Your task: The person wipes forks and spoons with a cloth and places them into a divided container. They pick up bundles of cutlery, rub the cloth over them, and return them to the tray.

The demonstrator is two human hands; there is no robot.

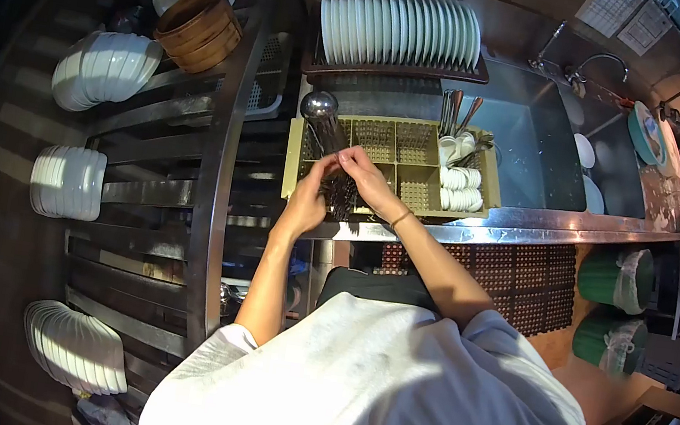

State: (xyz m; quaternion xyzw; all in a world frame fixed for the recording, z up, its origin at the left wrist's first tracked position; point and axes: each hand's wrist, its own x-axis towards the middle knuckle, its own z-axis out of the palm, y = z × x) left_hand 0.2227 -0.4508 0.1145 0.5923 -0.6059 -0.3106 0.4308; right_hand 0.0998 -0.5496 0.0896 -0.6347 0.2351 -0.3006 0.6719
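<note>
In the head view, the left hand (309, 193) and the right hand (368, 180) meet over the front left compartment of a beige cutlery tray (403, 165) that sits on the steel desk (529, 226). Both hands are closed around a bundle of dark chopsticks (339, 192), which stands in that compartment. A ladle (320, 111) leans in the compartment behind. White spoons (461, 188) lie at the right side of the tray. A rack of white plates (399, 29) stands behind it

The printing on the wall papers (627, 14) is too small to read.
</note>
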